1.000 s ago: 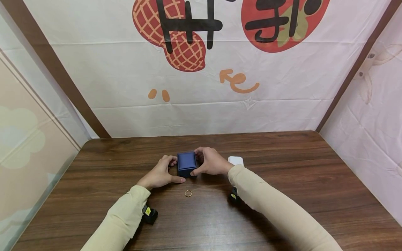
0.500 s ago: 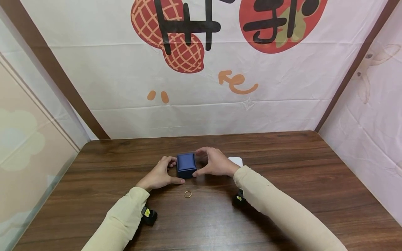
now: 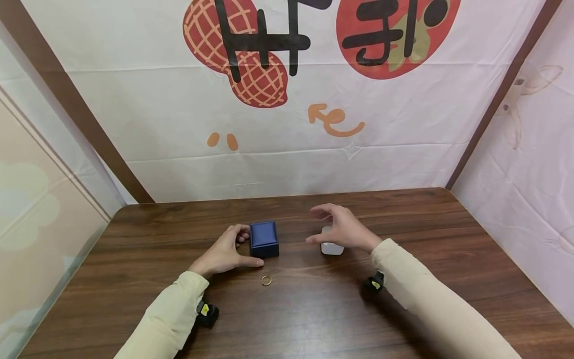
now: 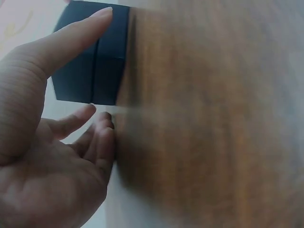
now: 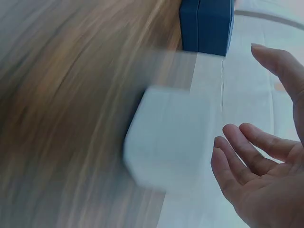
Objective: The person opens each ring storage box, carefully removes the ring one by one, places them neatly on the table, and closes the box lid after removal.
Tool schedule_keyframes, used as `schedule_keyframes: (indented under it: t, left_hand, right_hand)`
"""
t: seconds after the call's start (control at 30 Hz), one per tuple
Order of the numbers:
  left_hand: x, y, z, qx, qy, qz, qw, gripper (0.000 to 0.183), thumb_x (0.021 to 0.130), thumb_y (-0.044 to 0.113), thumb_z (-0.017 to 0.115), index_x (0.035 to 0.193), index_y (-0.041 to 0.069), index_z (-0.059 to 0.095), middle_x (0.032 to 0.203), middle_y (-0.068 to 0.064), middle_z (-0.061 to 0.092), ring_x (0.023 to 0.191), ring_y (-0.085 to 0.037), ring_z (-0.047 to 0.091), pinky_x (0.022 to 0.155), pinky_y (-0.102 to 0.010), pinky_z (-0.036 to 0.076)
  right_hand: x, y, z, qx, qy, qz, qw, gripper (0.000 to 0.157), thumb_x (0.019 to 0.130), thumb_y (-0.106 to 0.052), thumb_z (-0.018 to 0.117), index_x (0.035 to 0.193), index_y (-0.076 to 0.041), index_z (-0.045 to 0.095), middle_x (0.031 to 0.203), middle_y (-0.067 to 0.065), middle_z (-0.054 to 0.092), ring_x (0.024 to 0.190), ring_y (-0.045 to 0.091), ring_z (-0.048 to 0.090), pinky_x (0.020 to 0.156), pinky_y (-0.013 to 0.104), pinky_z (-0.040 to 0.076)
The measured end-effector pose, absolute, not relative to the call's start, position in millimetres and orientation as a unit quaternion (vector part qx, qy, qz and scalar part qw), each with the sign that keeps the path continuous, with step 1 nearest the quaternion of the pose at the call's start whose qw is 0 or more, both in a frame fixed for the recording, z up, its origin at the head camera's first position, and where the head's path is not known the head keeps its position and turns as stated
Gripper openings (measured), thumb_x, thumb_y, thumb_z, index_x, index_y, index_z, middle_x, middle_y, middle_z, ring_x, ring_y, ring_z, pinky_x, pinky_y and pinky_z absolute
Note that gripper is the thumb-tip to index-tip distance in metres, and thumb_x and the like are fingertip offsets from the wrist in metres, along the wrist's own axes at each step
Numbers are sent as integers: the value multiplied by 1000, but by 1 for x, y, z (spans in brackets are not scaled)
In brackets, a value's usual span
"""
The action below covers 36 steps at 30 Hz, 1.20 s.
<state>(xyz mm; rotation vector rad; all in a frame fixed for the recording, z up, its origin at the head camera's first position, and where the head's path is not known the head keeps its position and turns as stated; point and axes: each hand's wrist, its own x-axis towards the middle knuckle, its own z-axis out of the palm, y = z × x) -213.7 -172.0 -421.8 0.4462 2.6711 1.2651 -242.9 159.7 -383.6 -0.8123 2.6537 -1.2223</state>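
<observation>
A closed dark blue ring box [image 3: 263,238] stands on the wooden table. Beside its left side is my left hand [image 3: 221,252], with the fingertips right at that side and the thumb reaching across in front. In the left wrist view the thumb overlaps the ring box [image 4: 90,61]. A gold ring [image 3: 266,280] lies in front of the box. My right hand [image 3: 347,229], fingers spread and holding nothing, hovers over a small white box with cut corners [image 3: 332,248], partly hiding it. The right wrist view shows this white box [image 5: 166,137] blurred, below the fingers.
The dark wooden table [image 3: 287,319] ends at a white printed cloth wall [image 3: 278,169] behind. Black wrist cameras hang below both sleeves, the left camera [image 3: 207,314] close over the tabletop.
My right hand has moved away from the ring box to the right, over the white box. The left hand stays beside the ring box, and the head view has shifted slightly.
</observation>
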Motion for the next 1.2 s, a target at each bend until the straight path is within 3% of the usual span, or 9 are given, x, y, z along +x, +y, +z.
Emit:
schedule_keyframes:
  t: [0.27, 0.6, 0.8, 0.93, 1.2]
  left_hand:
    - [-212, -169, -397, 203, 898, 390, 25, 95, 74, 37, 92, 146, -1, 43, 129, -22, 50, 114, -36, 51, 94, -51, 46]
    - [-209, -130, -371, 267, 897, 351, -36, 92, 72, 34, 93, 145, 2, 46, 129, -16, 52, 118, -36, 50, 99, -51, 45]
    - [-209, -99, -366, 298, 896, 327, -29, 89, 75, 36, 91, 145, 3, 46, 123, -13, 53, 114, -32, 50, 96, -48, 45]
    - [-209, -80, -367, 304, 896, 324, -8, 88, 77, 35, 91, 145, 3, 46, 124, -10, 53, 115, -30, 51, 96, -46, 45]
    - [-211, -48, -378, 309, 898, 311, 31, 79, 82, 30, 87, 144, -2, 49, 130, -17, 55, 120, -32, 53, 101, -48, 45]
  right_hand:
    - [-240, 204, -391, -226, 888, -397, 45, 80, 76, -34, 91, 138, 2, 56, 131, 19, 62, 118, 34, 59, 100, 49, 47]
    - [-241, 220, -416, -235, 900, -361, 64, 77, 70, -31, 95, 130, 3, 61, 104, 6, 67, 91, 21, 62, 81, 38, 51]
    - [-242, 217, -419, -237, 906, -345, 62, 77, 66, -32, 96, 127, 1, 64, 101, 4, 63, 89, 20, 58, 79, 35, 48]
    - [-243, 214, -419, -246, 910, -332, 49, 66, 67, -30, 96, 120, -2, 69, 99, 1, 62, 87, 19, 57, 77, 34, 48]
    - [-245, 213, -420, -269, 909, -315, 40, 49, 70, -27, 95, 110, -7, 74, 95, -2, 59, 84, 18, 53, 73, 32, 46]
